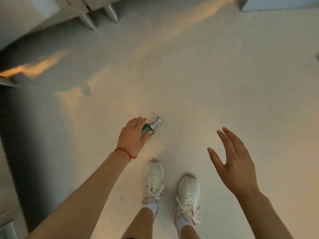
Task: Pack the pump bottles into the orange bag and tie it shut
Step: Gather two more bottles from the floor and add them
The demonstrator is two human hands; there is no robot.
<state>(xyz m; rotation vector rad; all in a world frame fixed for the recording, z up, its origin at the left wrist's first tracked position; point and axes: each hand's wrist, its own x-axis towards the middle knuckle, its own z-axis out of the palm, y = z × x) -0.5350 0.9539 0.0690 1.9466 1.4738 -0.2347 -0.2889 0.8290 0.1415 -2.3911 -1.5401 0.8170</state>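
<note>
The pale floor lies wide and bare ahead, edged by metal cabinet legs at the far left and a pale block at the far right corner. Two white shoes stand below. The right hand hangs spread, its grip released. The left hand has its grip closed around a green pump bottle, nozzle pointing away.

Pale floor, orange light patches, metal furniture legs

White sneakers on a pale floor — metal legs beyond.
</note>
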